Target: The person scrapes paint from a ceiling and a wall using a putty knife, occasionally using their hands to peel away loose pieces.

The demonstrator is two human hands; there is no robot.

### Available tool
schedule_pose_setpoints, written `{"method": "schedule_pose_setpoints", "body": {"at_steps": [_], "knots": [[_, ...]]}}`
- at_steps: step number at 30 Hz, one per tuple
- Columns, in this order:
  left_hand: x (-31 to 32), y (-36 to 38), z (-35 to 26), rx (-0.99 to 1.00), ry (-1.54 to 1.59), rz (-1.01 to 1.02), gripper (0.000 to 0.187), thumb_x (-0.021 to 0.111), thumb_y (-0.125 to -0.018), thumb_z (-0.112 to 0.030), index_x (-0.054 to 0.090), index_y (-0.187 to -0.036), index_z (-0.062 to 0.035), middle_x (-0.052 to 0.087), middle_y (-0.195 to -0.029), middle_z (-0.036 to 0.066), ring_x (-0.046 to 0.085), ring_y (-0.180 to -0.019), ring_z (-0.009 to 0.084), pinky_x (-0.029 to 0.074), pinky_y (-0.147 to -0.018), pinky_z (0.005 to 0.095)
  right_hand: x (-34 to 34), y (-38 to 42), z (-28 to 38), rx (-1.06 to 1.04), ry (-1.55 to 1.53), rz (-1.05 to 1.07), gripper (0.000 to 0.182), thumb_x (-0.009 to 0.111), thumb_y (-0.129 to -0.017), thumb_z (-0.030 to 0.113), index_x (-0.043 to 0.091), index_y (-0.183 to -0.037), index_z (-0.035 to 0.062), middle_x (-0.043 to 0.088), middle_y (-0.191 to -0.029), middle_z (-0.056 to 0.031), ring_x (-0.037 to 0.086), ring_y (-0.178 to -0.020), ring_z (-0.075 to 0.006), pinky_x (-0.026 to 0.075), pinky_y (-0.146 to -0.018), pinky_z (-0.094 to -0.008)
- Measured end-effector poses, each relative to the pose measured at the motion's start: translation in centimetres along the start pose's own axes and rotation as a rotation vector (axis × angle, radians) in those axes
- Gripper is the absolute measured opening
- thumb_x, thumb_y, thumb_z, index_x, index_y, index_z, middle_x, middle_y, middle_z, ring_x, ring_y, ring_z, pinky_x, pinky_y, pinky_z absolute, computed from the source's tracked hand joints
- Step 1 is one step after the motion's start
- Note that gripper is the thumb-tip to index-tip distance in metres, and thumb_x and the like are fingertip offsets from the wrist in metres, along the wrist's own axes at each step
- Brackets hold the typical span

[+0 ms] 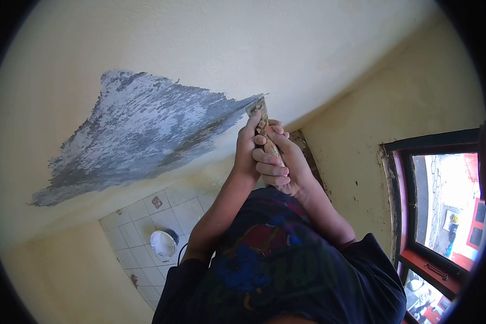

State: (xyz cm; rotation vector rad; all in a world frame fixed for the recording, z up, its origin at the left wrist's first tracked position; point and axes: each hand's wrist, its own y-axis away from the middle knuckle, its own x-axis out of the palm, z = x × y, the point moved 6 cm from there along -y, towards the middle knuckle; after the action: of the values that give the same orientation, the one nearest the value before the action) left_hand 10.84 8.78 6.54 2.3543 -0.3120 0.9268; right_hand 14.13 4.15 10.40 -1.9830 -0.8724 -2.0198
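Lettering on the dark shirt (pixel 264 254), below the grip, is too dim to read. Down-left, a bucket (pixel 163 243) holding white material sits on floor tiles (pixel 140 232). Left hand (pixel 247 144) and right hand (pixel 287 162) clench a scraper (pixel 258 110) at the grey patch's (pixel 151 124) tip; a window (pixel 443 202) is right.

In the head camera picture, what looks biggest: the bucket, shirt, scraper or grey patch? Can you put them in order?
1. Shirt
2. Grey patch
3. Bucket and scraper: I can't say which looks bigger, because the hands hide part of the scraper.
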Motion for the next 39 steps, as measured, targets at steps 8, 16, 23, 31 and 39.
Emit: {"method": "schedule_pose_setpoints", "body": {"at_steps": [8,16,23,31,39], "knots": [[-1.3,-0.7,0.1,-0.114,0.122,0.086,0.039,0.042,-0.095,-0.041,0.055,-0.092,-0.0043,0.053,-0.068,-0.003,0.053,-0.069,0.0134,0.049,-0.074,0.0337,0.4,-1.6,-1.3,-0.126,0.153,-0.132,0.027,0.035,-0.097,0.037,0.041,-0.087,0.0127,0.038,-0.053,-0.0011,0.028,-0.03,-0.0065,0.021,-0.023,-0.0192],[-1.4,-1.6,1.2,-0.061,0.158,0.178,0.039,0.039,-0.096,-0.044,0.052,-0.084,-0.0095,0.051,-0.062,-0.006,0.051,-0.061,0.0093,0.047,-0.07,0.031,-1.1,-1.4,-0.8,-0.265,0.364,-0.239,0.023,0.035,-0.096,0.034,0.039,-0.088,0.0132,0.037,-0.051,-0.0006,0.027,-0.03,-0.0068,0.02,-0.023,-0.0211],[0.2,-0.8,0.5,-0.007,0.109,0.172,0.042,0.035,-0.098,-0.044,0.051,-0.077,-0.0108,0.051,-0.062,-0.005,0.051,-0.063,0.0103,0.047,-0.071,0.0312,-0.4,-1.0,-0.4,-0.285,0.412,-0.185,0.024,0.035,-0.095,0.036,0.038,-0.09,0.0125,0.036,-0.053,-0.002,0.025,-0.029,-0.0076,0.019,-0.024,-0.0213],[2.0,0.3,-0.3,0.073,0.196,0.25,0.045,0.029,-0.099,-0.041,0.052,-0.079,-0.0084,0.051,-0.064,-0.002,0.053,-0.069,0.0127,0.048,-0.071,0.0343,1.6,0.4,0.3,-0.252,0.51,-0.189,0.024,0.034,-0.097,0.035,0.038,-0.091,0.0118,0.035,-0.052,-0.0027,0.025,-0.028,-0.0083,0.018,-0.024,-0.0214],[1.1,-1.0,0.8,0.152,0.262,0.67,0.039,0.049,-0.09,-0.005,0.039,-0.127,-0.004,0.049,-0.093,0.001,0.047,-0.092,0.0156,0.044,-0.082,0.0326,-1.3,-0.5,0.8,-0.219,0.38,-0.25,0.023,0.034,-0.096,0.034,0.039,-0.092,0.0123,0.037,-0.05,-0.0033,0.025,-0.026,-0.0092,0.018,-0.023,-0.0221]]}}
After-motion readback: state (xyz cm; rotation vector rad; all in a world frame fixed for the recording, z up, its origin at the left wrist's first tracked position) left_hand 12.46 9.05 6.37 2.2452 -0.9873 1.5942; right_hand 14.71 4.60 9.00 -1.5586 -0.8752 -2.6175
